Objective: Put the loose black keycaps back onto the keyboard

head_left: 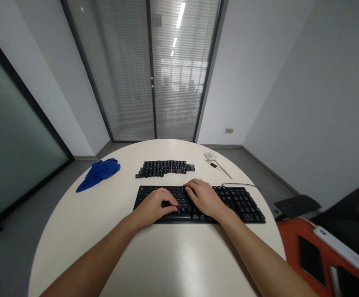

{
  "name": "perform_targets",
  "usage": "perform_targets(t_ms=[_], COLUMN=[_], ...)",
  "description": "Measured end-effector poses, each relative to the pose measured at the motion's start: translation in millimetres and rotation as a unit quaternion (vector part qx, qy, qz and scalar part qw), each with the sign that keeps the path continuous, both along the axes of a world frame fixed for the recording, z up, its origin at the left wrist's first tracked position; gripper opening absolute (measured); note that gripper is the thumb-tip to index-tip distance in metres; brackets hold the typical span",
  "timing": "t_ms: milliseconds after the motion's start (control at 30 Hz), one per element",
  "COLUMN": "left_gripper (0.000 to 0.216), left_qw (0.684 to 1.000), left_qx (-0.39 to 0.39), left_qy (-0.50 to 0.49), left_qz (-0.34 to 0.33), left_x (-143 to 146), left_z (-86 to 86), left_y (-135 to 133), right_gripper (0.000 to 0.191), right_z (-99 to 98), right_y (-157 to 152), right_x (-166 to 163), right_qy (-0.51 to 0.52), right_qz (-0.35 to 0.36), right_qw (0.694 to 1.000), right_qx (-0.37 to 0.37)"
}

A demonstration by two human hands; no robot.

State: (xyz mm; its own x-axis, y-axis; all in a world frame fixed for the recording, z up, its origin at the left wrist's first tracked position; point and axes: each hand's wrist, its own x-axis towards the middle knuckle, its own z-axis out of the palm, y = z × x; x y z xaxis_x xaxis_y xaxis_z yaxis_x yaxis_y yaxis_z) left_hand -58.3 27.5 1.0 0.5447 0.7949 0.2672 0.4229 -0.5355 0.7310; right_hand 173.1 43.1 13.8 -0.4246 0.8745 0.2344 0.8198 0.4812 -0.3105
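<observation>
A black keyboard [164,220] lies in front of me on the round table, with bare switch sockets over much of its left and middle part and keycaps fitted on the right part. My left hand [154,205] rests over its left half, thumb and forefinger brought close together in a pinch; whatever may be between the tips is too small to tell. Over the middle of the keyboard is my right hand [204,199], fingers stretched out and touching the top rows, its thumb beside them. Behind the keyboard, loose black keycaps [166,167] are laid out in rows.
A crumpled blue cloth [100,173] lies at the table's left. At the back right are a thin wooden stick [224,170], a white clump [211,156] and a small black piece [213,165]. An orange chair [291,237] at the right holds a phone [311,260] and a power strip [338,246].
</observation>
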Motion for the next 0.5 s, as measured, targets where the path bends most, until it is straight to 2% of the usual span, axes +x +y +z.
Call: perform_targets(t_ms=[233,500], left_gripper=[0.007,0.003], left_qw=[1.000,0.993], left_qx=[-0.010,0.087], left_qy=[0.001,0.072], left_qz=[0.001,-0.018], left_x=[1.0,2.5], left_z=[3.8,6.2], left_y=[-1.5,-6.3], right_gripper=[0.032,0.029], right_z=[-0.8,-3.6], right_y=[0.3,1.3], right_x=[1.0,3.4], right_qy=[0.016,0.039], right_qz=[0.010,0.026], right_qw=[1.000,0.999], right_qx=[-0.001,-0.006])
